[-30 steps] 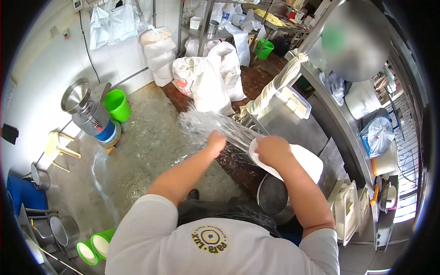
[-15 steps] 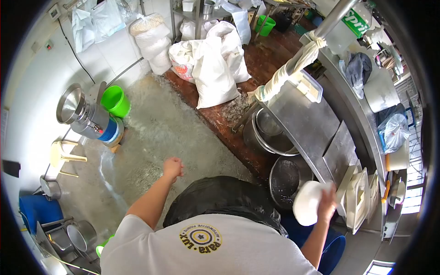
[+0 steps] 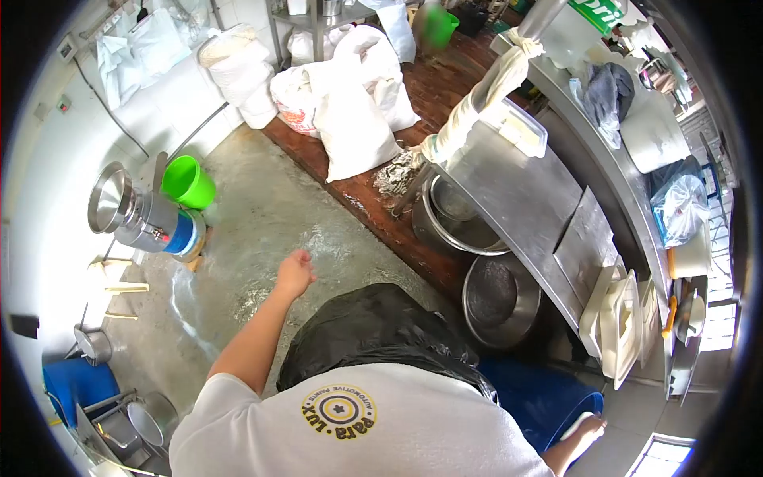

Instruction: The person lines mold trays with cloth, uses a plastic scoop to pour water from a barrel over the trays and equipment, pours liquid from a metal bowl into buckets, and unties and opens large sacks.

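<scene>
My left hand (image 3: 296,273) is held out over the concrete floor, its fingers curled in a loose fist with nothing visible in them. Low on the right, my right hand (image 3: 586,431) grips a white, rounded bowl-like container (image 3: 574,425), mostly hidden now by the hand and the angle. That hand is at the rim of a large blue barrel (image 3: 540,389) beside my hip. A black plastic bag (image 3: 381,326) is wrapped around my waist like an apron. Just ahead of the barrel stands a wide metal bowl (image 3: 502,302).
A steel table (image 3: 517,187) runs along the right, with a large pot (image 3: 425,226) under its edge and cream plastic trays (image 3: 618,322) at its near end. White sacks (image 3: 354,127) stand ahead. On the left are a metal machine (image 3: 143,219) and a green bucket (image 3: 189,183).
My right hand has moved down and back with the white container, from beside the trays to the blue barrel's rim. My left hand stays raised and has shifted slightly. The view has tilted a little.
</scene>
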Demonstrator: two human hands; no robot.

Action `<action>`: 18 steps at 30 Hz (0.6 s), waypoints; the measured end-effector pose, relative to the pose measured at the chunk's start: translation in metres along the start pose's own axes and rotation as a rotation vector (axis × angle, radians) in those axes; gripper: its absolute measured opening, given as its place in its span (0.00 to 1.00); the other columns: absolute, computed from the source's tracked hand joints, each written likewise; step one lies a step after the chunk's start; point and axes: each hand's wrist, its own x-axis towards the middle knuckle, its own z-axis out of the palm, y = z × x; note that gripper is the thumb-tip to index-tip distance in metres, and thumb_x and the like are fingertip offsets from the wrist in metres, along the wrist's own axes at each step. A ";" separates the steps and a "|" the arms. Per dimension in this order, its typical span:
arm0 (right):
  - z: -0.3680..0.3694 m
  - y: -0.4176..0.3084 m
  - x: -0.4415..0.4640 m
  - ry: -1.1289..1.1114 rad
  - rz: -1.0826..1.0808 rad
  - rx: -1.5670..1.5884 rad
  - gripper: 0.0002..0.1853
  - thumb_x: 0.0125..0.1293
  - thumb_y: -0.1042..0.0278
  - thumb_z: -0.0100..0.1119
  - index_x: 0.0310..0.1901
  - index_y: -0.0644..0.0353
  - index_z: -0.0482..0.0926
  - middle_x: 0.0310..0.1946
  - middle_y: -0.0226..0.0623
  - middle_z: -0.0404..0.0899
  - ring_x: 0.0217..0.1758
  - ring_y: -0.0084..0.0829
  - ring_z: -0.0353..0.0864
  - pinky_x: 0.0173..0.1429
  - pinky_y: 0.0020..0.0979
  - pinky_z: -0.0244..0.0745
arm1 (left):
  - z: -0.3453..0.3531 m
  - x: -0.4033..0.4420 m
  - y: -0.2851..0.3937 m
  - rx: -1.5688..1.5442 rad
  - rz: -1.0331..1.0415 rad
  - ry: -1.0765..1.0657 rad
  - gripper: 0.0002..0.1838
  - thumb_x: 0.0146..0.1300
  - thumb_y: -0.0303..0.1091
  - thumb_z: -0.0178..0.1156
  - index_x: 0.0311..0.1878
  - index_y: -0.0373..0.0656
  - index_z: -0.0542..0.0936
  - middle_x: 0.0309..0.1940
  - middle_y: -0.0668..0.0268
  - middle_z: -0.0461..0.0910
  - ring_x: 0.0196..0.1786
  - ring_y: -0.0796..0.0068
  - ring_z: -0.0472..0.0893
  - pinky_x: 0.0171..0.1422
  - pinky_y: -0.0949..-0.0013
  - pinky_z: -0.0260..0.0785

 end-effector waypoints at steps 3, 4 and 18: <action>-0.044 -0.104 -0.110 0.145 -0.557 0.094 0.14 0.74 0.55 0.57 0.38 0.54 0.85 0.37 0.38 0.85 0.43 0.39 0.87 0.50 0.45 0.81 | 0.005 -0.005 0.013 0.068 0.030 -0.059 0.14 0.67 0.33 0.62 0.53 0.38 0.84 0.43 0.51 0.87 0.48 0.57 0.87 0.53 0.54 0.80; -0.099 -0.153 -0.153 -0.028 -0.527 0.414 0.16 0.74 0.56 0.56 0.42 0.60 0.85 0.40 0.39 0.88 0.46 0.40 0.88 0.50 0.42 0.82 | 0.008 -0.012 0.019 0.076 0.038 -0.071 0.14 0.67 0.33 0.62 0.53 0.38 0.84 0.43 0.51 0.87 0.48 0.57 0.87 0.53 0.54 0.80; -0.520 -0.397 -0.342 -1.256 -1.597 1.402 0.21 0.78 0.56 0.59 0.62 0.63 0.81 0.55 0.42 0.87 0.59 0.31 0.84 0.64 0.34 0.78 | -0.070 -0.052 0.065 0.206 0.542 -0.010 0.24 0.73 0.48 0.61 0.60 0.38 0.82 0.70 0.47 0.74 0.71 0.49 0.74 0.75 0.56 0.65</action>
